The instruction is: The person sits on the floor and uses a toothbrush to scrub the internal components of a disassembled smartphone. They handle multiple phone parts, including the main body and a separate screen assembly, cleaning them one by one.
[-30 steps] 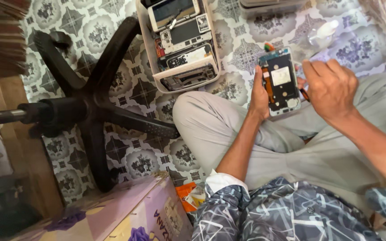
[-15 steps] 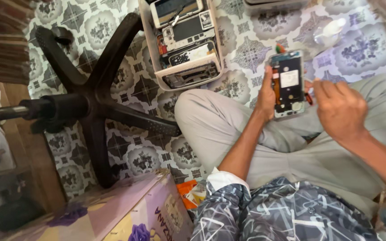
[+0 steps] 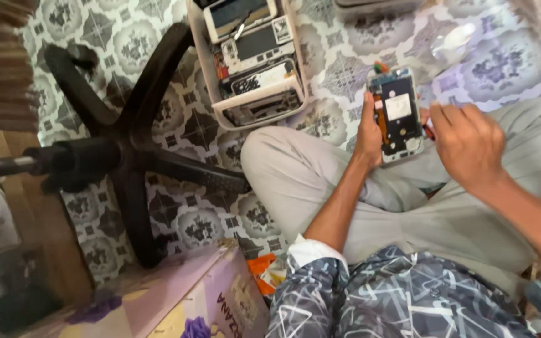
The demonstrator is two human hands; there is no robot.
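Observation:
I sit cross-legged on a patterned tile floor. My left hand grips an opened phone by its left edge, its back cover off and its inner board and white patch showing. My right hand is curled just right of the phone, fingers closed around a small red-tipped tool that touches the phone's right edge. The tool is mostly hidden by my fingers.
A white tray with several dismantled phones lies on the floor ahead. A black chair base spreads at the left. A purple flowered box stands near my left side. A clear plastic bag lies at the far right.
The view has shifted a little. My right hand has moved slightly down and right beside the phone; my left hand keeps the phone in about the same place.

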